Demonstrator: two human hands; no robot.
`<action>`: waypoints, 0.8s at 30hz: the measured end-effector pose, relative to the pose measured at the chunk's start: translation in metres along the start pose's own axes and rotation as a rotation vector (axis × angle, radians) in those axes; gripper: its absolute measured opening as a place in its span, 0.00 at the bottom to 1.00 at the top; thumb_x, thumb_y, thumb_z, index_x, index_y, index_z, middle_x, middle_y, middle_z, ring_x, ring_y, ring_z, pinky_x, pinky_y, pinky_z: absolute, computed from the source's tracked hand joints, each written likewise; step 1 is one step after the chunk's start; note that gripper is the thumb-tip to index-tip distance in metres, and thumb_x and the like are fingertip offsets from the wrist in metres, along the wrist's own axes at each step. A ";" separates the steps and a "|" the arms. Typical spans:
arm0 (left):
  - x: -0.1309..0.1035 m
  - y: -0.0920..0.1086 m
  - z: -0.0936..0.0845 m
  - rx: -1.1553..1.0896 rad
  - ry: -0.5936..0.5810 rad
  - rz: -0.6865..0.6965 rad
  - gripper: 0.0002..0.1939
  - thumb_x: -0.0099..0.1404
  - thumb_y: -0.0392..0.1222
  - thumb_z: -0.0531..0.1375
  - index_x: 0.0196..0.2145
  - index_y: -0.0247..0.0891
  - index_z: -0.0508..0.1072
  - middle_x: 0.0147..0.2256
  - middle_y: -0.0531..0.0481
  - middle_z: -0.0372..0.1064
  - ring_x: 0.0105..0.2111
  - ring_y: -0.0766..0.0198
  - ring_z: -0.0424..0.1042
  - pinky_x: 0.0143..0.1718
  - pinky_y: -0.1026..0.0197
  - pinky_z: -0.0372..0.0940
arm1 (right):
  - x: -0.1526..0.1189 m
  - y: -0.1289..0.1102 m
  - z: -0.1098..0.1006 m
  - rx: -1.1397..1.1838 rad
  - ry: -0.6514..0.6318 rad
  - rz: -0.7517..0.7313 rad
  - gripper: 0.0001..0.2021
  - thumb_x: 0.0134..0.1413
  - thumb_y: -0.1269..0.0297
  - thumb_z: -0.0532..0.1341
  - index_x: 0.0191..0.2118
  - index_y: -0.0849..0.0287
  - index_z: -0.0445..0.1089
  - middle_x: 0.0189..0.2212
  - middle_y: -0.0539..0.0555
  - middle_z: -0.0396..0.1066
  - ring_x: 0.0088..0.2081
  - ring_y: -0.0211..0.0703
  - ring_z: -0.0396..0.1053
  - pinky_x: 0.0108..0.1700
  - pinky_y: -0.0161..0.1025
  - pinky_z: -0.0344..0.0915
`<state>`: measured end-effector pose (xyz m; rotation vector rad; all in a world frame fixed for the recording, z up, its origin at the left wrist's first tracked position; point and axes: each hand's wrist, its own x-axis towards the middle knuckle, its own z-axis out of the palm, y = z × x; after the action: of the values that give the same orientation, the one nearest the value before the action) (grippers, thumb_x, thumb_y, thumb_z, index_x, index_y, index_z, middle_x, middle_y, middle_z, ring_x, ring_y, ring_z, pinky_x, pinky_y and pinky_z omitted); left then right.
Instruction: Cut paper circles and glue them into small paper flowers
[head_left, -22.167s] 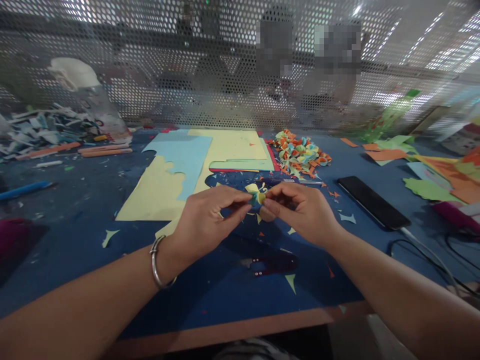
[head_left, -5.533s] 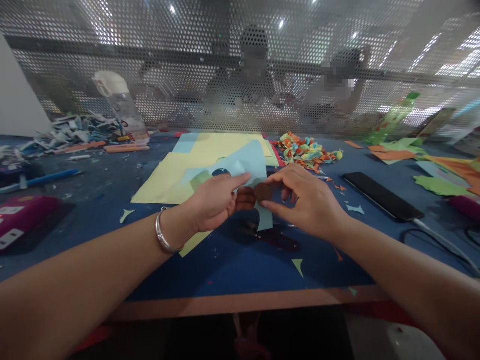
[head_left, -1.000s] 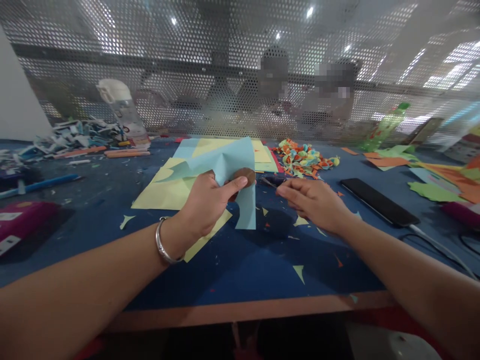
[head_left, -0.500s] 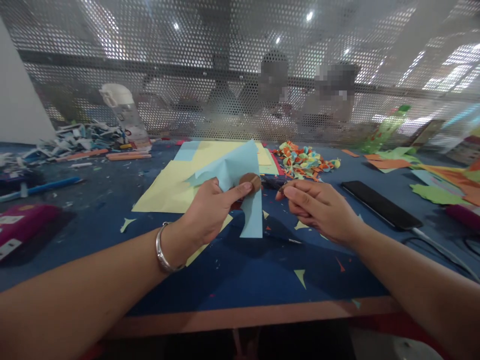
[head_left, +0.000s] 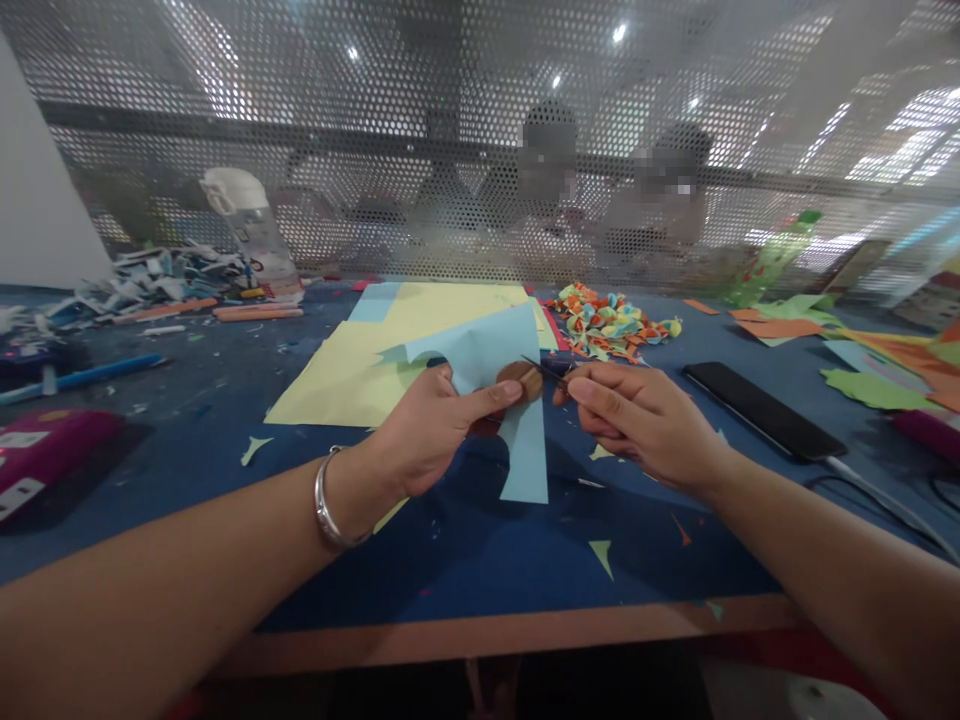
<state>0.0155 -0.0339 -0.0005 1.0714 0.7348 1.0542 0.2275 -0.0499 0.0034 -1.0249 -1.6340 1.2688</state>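
My left hand (head_left: 442,425), with a silver bangle at the wrist, is closed on a sheet of light blue paper (head_left: 480,340). Its thumb presses a round brown disc (head_left: 516,385) against the sheet. Curved pieces are cut out of the paper's edges, and a strip hangs down below the disc. My right hand (head_left: 637,415) is closed on dark scissors (head_left: 551,372), whose handles are mostly hidden by the fingers. The thin blades point left, at the paper's right edge beside the disc. Under the hands lie pale yellow sheets (head_left: 330,375).
Cut paper pieces (head_left: 600,318) are heaped behind my right hand. A phone (head_left: 761,408) with a cable lies at right, near coloured paper scraps (head_left: 862,380). At left stand a water bottle (head_left: 259,240) and a scrap pile (head_left: 165,280). A perforated metal screen (head_left: 360,160) closes the back.
My left hand has moved the blue paper and disc slightly right and down, towards the right hand. The scissor blades now show over the paper's edge.
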 end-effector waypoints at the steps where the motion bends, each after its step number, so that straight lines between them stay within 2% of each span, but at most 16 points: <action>1: 0.000 0.000 0.000 -0.003 0.005 0.001 0.14 0.51 0.38 0.73 0.23 0.32 0.72 0.26 0.47 0.71 0.29 0.63 0.71 0.29 0.61 0.65 | 0.000 0.000 0.000 -0.001 0.000 0.002 0.18 0.60 0.50 0.62 0.35 0.62 0.69 0.18 0.40 0.47 0.17 0.26 0.41 0.17 0.30 0.37; 7: 0.000 0.001 0.002 -0.062 0.030 -0.027 0.15 0.48 0.37 0.74 0.22 0.33 0.70 0.27 0.49 0.71 0.32 0.62 0.72 0.33 0.60 0.66 | -0.001 -0.001 -0.001 -0.007 -0.009 0.008 0.19 0.60 0.48 0.62 0.35 0.63 0.69 0.18 0.40 0.46 0.18 0.26 0.42 0.17 0.30 0.38; 12: 0.000 0.003 0.003 -0.104 0.034 -0.056 0.12 0.50 0.35 0.74 0.26 0.31 0.74 0.32 0.47 0.73 0.36 0.63 0.72 0.37 0.60 0.66 | 0.000 -0.001 0.000 -0.003 -0.008 0.002 0.18 0.60 0.48 0.62 0.35 0.63 0.70 0.18 0.40 0.46 0.17 0.25 0.42 0.17 0.30 0.38; 17: -0.001 0.001 0.002 -0.120 -0.018 -0.059 0.11 0.52 0.35 0.73 0.24 0.30 0.74 0.31 0.47 0.72 0.33 0.65 0.71 0.35 0.62 0.65 | -0.002 -0.004 0.001 0.018 -0.014 0.017 0.18 0.60 0.49 0.62 0.35 0.62 0.69 0.17 0.40 0.47 0.17 0.25 0.42 0.16 0.29 0.36; 24: -0.002 0.001 0.003 -0.129 -0.039 -0.071 0.10 0.51 0.36 0.73 0.25 0.31 0.76 0.31 0.48 0.73 0.34 0.64 0.72 0.37 0.60 0.67 | -0.002 -0.004 0.001 0.031 -0.014 0.011 0.17 0.61 0.49 0.61 0.35 0.62 0.69 0.17 0.41 0.48 0.17 0.26 0.41 0.16 0.30 0.35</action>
<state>0.0169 -0.0364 0.0014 0.9461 0.6604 1.0038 0.2263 -0.0529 0.0074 -1.0096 -1.6170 1.3073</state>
